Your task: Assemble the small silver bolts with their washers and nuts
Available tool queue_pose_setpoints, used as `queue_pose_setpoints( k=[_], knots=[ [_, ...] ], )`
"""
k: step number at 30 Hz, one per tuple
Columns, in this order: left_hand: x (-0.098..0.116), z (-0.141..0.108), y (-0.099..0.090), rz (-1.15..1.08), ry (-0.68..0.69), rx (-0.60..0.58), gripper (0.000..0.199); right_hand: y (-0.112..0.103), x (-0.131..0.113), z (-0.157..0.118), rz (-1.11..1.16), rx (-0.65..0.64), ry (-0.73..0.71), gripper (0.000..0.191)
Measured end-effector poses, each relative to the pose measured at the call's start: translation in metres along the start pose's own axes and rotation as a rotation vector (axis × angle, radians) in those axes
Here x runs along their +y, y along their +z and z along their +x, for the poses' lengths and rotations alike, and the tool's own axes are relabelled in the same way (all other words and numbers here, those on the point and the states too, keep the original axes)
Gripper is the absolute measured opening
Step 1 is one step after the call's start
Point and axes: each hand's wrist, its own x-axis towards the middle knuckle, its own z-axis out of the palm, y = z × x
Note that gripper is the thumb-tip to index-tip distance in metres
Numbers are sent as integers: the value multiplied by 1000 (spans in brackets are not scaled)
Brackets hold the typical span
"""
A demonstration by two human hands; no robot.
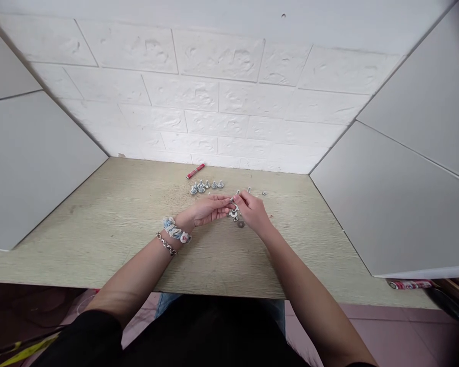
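Note:
Both hands meet over the middle of the wooden table. My left hand (210, 209), with a scrunchie and a chain bracelet at its wrist, has thumb and fingers closed on a small metal bolt (231, 200). Touching the same spot from the right, my right hand (252, 210) pinches with thumb and forefinger; what lies between them is too small to name. Loose washers and nuts lie just below the fingertips, among them a dark flat washer (240, 224). Left of these, several bolts with washers (201, 187) stand upright in a group.
A red marker-like stick (195, 171) lies behind the bolts. One more bolt (249, 190) and a nut (264, 193) are beyond my right hand. A white brick-pattern wall (214, 97) rises behind the table (118, 214), with grey panels on both sides.

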Motion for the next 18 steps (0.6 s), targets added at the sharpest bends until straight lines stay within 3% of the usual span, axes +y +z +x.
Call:
queue_pose_setpoints(
  k=[7,10,14,18],
  knots=[
    [-1,-2,1,9,-16,-10,12,2,-2,-2,-42,27,-55,34],
    [3,-4,2,-43,-7,1,19,-8,3,3,-52,157,-11,33],
    [12,-6,1,-205,-7,-8,23,-31,23,15,-194,360,204,32],
    [17,-9,-1,-289,-22,-6,22,-44,38,22,-482,189,319,29]
  ],
)
